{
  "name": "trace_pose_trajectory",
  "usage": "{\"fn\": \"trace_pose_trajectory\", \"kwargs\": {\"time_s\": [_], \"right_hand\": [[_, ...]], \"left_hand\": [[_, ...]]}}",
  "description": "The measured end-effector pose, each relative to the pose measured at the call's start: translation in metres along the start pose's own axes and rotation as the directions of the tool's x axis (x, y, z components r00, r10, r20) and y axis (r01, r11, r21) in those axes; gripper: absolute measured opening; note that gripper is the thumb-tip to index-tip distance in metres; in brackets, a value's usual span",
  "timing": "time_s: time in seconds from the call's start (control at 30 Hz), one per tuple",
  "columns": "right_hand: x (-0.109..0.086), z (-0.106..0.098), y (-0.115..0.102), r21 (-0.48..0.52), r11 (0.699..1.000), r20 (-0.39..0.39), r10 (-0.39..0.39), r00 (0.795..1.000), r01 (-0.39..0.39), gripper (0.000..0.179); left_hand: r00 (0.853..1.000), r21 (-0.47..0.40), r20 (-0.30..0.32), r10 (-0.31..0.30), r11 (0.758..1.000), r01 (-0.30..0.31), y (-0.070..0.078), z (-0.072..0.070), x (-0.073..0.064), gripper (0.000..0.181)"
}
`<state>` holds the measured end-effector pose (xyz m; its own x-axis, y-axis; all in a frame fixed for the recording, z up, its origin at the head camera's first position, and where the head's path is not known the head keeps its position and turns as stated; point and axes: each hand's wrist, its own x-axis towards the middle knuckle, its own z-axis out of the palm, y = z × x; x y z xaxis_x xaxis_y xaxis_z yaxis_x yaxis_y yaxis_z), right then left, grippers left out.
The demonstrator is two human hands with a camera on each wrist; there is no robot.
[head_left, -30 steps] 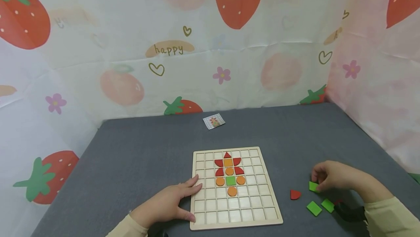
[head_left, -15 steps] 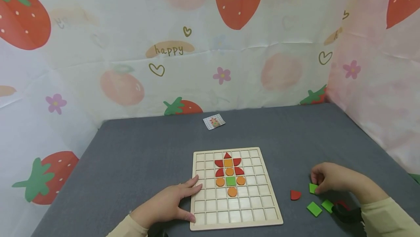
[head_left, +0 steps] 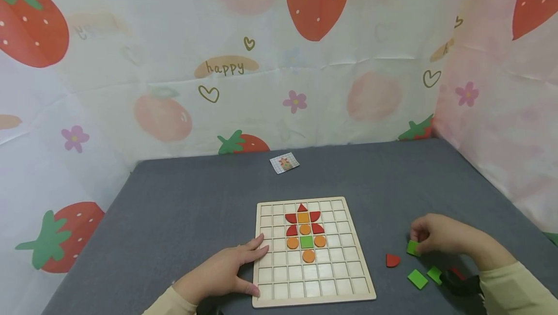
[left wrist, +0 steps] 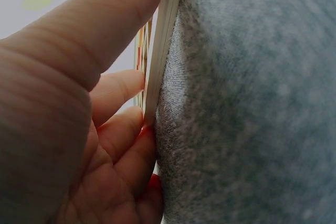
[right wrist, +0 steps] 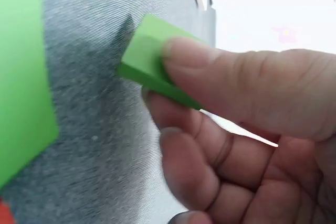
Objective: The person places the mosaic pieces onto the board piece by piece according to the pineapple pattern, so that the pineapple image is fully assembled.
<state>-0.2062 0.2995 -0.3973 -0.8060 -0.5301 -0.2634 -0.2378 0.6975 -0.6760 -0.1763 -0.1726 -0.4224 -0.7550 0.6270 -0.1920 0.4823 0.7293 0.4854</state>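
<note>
My right hand (head_left: 451,240) pinches a green square tile (right wrist: 144,51) between thumb and fingers, tilted close over the grey cloth, right of the board. The pale wooden grid board (head_left: 314,302) lies flat in front of me. My left hand (head_left: 222,269) rests along its left edge, fingertips on the frame and thumb near the lower corner. On the board, a red triangle (head_left: 302,207), an orange square (head_left: 302,217), several red quarter-round tiles (head_left: 317,228), several orange discs (head_left: 308,256) and one green square (head_left: 307,242) form a figure.
Near my right hand lie a red quarter-round tile (head_left: 392,260) and two green squares, one being the nearer green tile (head_left: 417,279). Another red piece (head_left: 457,272) is partly hidden by the wrist strap. A small pattern card (head_left: 285,163) lies behind the board. Strawberry-print curtains enclose the table.
My right hand has shifted slightly left, carrying the green square tile with it. The left hand and the board have stayed in place.
</note>
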Motion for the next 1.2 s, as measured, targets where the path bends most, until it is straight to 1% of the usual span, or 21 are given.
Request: {"fn": "trace_pose_trajectory", "kwargs": {"time_s": [0.17, 0.37, 0.63, 0.8, 1.07, 1.2], "right_hand": [[0.003, -0.003, -0.006, -0.037, 0.999, -0.057, -0.007, 0.998, 0.005, 0.009], [0.011, -0.005, -0.020, -0.069, 0.997, -0.079, -0.036, 0.996, 0.031, 0.006], [0.030, -0.002, -0.042, -0.117, 0.992, -0.108, -0.060, 0.992, 0.047, 0.006], [0.042, 0.004, -0.057, -0.135, 0.988, -0.109, -0.084, 0.990, 0.069, 0.007], [0.064, 0.022, -0.082, -0.101, 0.990, -0.136, -0.110, 0.985, 0.097, 0.006], [0.076, 0.031, -0.094, -0.092, 0.991, -0.143, -0.109, 0.984, 0.096, 0.007]], "left_hand": [[1.000, -0.001, -0.001, 0.001, 1.000, -0.001, -0.001, 0.001, 0.001, 0.088], [1.000, 0.000, 0.007, -0.011, 1.000, 0.011, -0.003, 0.002, 0.002, 0.089], [1.000, -0.005, 0.012, -0.015, 1.000, 0.015, -0.004, 0.002, 0.003, 0.089], [1.000, -0.002, 0.011, -0.010, 1.000, 0.010, -0.004, 0.002, 0.002, 0.089], [1.000, -0.006, 0.008, 0.004, 1.000, -0.004, -0.002, 0.001, 0.001, 0.089], [1.000, -0.004, 0.009, 0.007, 1.000, -0.007, -0.002, 0.001, 0.001, 0.089]]}}
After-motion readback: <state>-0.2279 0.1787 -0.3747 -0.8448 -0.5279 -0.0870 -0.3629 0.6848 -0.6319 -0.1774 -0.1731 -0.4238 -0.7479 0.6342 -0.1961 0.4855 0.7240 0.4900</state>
